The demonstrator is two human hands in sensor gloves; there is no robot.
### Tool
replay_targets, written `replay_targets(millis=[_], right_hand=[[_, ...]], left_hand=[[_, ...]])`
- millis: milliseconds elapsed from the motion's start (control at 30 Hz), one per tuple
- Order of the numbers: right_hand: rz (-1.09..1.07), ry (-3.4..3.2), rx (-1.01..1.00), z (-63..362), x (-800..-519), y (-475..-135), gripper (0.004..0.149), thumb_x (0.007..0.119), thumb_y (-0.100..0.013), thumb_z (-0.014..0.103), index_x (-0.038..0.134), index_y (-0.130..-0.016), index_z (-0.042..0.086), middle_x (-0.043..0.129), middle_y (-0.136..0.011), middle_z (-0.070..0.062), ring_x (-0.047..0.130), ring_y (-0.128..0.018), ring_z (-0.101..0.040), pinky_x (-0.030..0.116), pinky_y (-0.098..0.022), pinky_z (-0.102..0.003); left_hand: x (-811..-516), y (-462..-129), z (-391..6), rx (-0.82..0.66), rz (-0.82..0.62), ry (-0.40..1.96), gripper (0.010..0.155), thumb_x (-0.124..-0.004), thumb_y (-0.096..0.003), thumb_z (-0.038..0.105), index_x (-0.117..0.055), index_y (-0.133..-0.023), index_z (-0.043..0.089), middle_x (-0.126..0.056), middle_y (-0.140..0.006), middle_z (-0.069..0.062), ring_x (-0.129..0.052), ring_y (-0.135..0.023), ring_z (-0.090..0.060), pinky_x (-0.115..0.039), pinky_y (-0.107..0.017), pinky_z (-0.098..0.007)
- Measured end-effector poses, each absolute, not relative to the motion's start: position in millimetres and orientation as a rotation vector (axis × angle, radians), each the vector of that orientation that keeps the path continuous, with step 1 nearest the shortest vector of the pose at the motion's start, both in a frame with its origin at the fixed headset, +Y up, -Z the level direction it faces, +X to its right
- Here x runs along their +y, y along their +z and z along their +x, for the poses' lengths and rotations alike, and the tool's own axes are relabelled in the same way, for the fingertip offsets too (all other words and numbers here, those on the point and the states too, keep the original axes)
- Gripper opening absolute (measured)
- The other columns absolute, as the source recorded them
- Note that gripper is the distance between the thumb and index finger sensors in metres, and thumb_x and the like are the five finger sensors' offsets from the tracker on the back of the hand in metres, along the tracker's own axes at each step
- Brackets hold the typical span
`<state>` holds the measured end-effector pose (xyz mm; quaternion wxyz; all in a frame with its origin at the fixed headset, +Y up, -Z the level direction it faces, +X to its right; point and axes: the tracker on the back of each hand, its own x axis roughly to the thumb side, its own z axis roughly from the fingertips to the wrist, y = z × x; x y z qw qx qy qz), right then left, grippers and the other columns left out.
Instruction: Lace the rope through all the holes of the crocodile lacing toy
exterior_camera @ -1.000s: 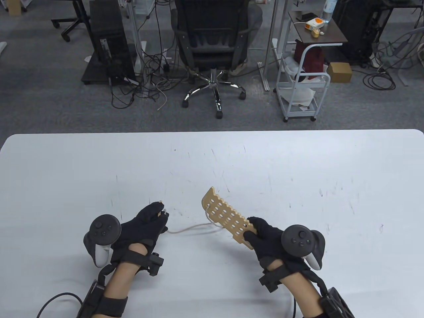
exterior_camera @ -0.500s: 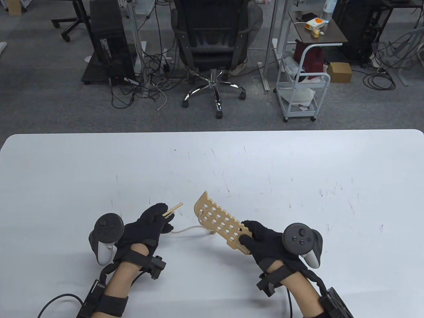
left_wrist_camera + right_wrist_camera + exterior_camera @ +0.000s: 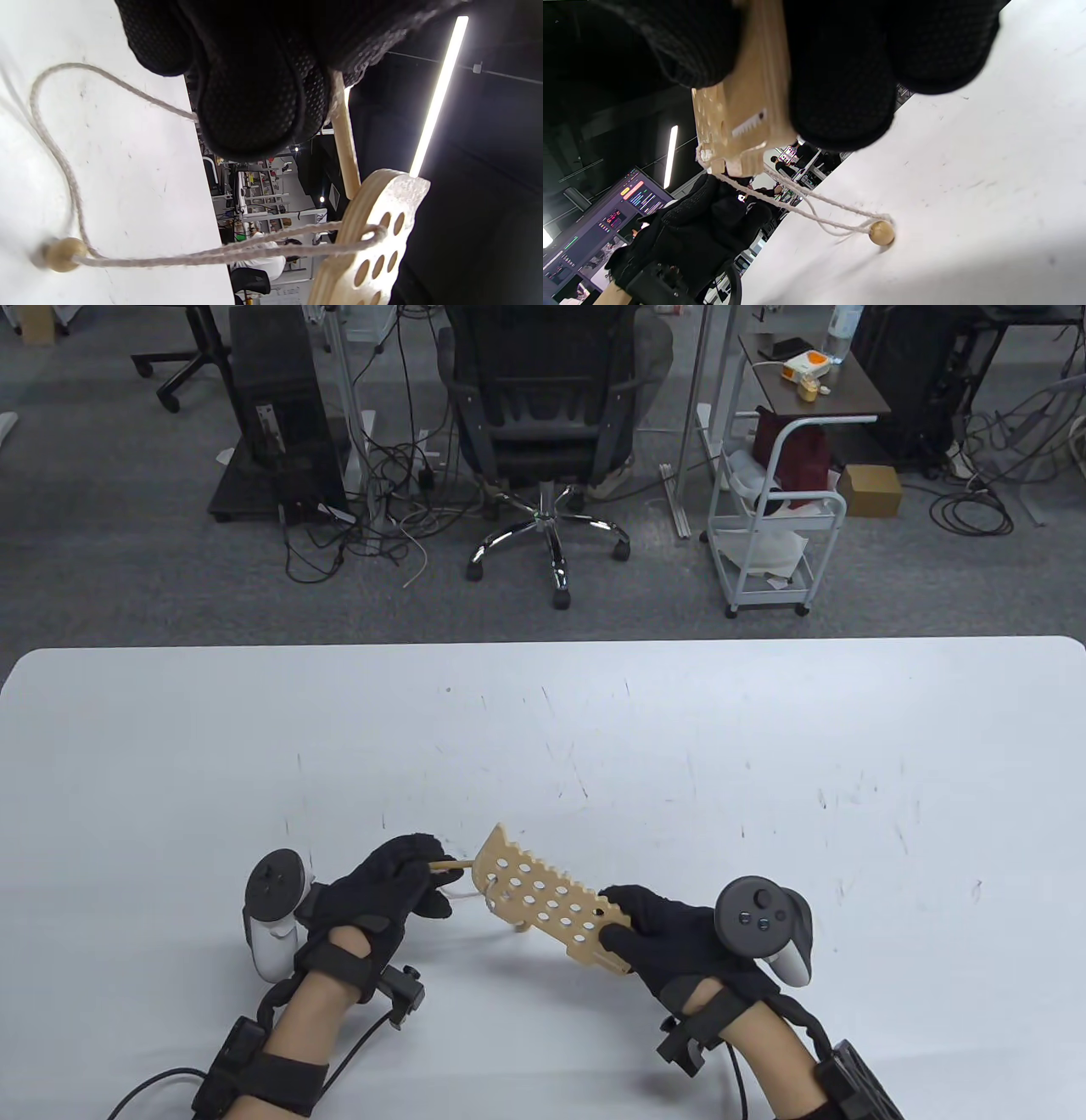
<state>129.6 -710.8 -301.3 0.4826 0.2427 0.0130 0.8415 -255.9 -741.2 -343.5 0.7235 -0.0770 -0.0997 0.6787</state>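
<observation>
Wooden crocodile board [image 3: 550, 903] gripped aloft by right hand [image 3: 670, 929]; left hand [image 3: 386, 886] pinches the needle [image 3: 450, 864].

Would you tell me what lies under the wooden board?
Under the board, a bead rests on the table, with rope running up to the board. Which hole it enters is hidden.

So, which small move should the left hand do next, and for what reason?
Probably push the wooden needle into a free hole by the board's end. The left hand pinches it with its tip at that end, the right hand holds the board off the table, and the rope passes only one hole.
</observation>
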Motion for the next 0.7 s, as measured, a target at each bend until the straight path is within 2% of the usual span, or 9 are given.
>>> replay_targets(millis=[400, 467, 600, 700], right_hand=[[0.65, 2.027, 0.086, 121.1, -713.7, -299.8, 0.049, 0.079, -0.047, 0.039, 0.071, -0.091, 0.018, 0.095, -0.066, -0.004, 0.102, -0.042, -0.021, 0.082, -0.04, -0.046], [0.661, 2.012, 0.097, 119.5, -714.3, -299.5, 0.049, 0.078, -0.047, 0.038, 0.071, -0.091, 0.019, 0.095, -0.066, -0.004, 0.101, -0.043, -0.021, 0.082, -0.04, -0.046], [0.673, 1.985, 0.109, 118.2, -714.4, -299.0, 0.049, 0.077, -0.047, 0.038, 0.071, -0.092, 0.019, 0.095, -0.066, -0.004, 0.101, -0.042, -0.021, 0.081, -0.041, -0.046], [0.679, 1.981, 0.119, 117.4, -715.2, -298.8, 0.049, 0.077, -0.047, 0.038, 0.071, -0.092, 0.019, 0.095, -0.066, -0.004, 0.101, -0.042, -0.021, 0.081, -0.041, -0.046]], left_hand=[[-753.0, -345.0, -244.8, -0.261, -0.364, 1.678, 0.044, -0.08, -0.0419, 0.038, -0.084, -0.085, 0.038, -0.105, -0.074, 0.009, -0.107, -0.052, -0.01, -0.074, -0.067, -0.045], [-754.0, -344.7, -243.9, -0.257, -0.373, 1.681, 0.043, -0.081, -0.041, 0.038, -0.086, -0.084, 0.039, -0.104, -0.074, 0.008, -0.105, -0.053, -0.01, -0.073, -0.068, -0.046], [-751.6, -343.7, -243.6, -0.273, -0.38, 1.647, 0.042, -0.083, -0.0406, 0.039, -0.089, -0.082, 0.04, -0.09, -0.084, 0.004, -0.093, -0.064, -0.014, -0.064, -0.071, -0.051], [-749.4, -343.6, -242.8, -0.287, -0.364, 1.637, 0.042, -0.084, -0.0406, 0.037, -0.089, -0.083, 0.037, -0.089, -0.085, 0.004, -0.092, -0.065, -0.014, -0.064, -0.072, -0.051]])
